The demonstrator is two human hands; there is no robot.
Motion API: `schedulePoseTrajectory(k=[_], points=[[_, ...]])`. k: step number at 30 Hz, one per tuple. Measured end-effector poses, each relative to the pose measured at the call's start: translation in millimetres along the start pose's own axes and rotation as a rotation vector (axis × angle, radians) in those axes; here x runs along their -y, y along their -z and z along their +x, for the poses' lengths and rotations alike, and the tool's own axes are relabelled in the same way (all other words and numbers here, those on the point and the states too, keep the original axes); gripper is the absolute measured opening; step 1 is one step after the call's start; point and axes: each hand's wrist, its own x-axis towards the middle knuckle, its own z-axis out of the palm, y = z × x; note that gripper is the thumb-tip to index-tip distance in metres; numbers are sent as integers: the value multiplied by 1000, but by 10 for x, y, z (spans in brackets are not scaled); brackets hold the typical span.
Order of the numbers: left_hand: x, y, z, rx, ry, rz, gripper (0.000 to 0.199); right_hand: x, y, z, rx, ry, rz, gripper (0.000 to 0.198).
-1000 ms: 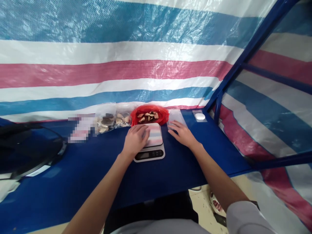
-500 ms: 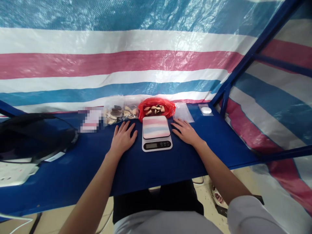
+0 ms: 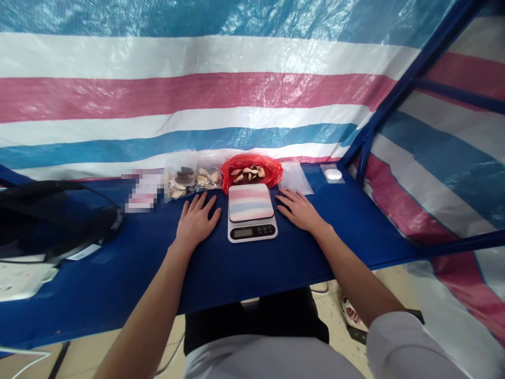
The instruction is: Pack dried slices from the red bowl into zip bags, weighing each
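My left hand (image 3: 196, 220) lies flat on the blue table, fingers spread, left of a digital kitchen scale (image 3: 252, 213). On the scale's other side, my right hand (image 3: 299, 209) rests palm down with its fingers apart. Neither hand holds anything. The scale's plate is bare and its display looks dark. Directly behind it, an open red plastic bag (image 3: 272, 171) holds several pale, dried-looking slices (image 3: 252, 172). Two clear bags stand to the left: one bag (image 3: 180, 182) with pale and dark pieces, another bag (image 3: 209, 178) with pale pieces. A flat clear bag (image 3: 295, 179) lies beyond my right fingertips.
A white rounded object (image 3: 333, 174) sits on a small clear packet at the back right. At the left are a black bag-like item (image 3: 51, 221) and a white power strip (image 3: 23, 279). A striped sheet (image 3: 197, 95) hangs behind the blue table (image 3: 244, 273).
The whole view has shifted slightly, with the scene a little higher and further left. Both hands stay flat in the same places beside the scale.
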Motion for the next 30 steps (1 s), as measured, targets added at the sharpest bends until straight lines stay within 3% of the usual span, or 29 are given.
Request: schedulePoseTrajectory(k=[6, 11, 17, 22, 30], points=[[20, -10, 24, -19, 18, -65, 53, -9, -16, 0, 0, 1, -16, 46], [27, 77, 19, -216, -3, -242, 45, -8, 24, 17, -96, 19, 52, 42], [177, 410, 236, -440, -208, -285, 37, -59, 108, 128, -234, 3, 124, 37], [505, 561, 588, -343, -236, -108, 39, -144, 40, 271, -239, -57, 77, 35], [799, 442, 741, -119, -232, 182, 50, -131, -156, 338, -232, -75, 26, 34]])
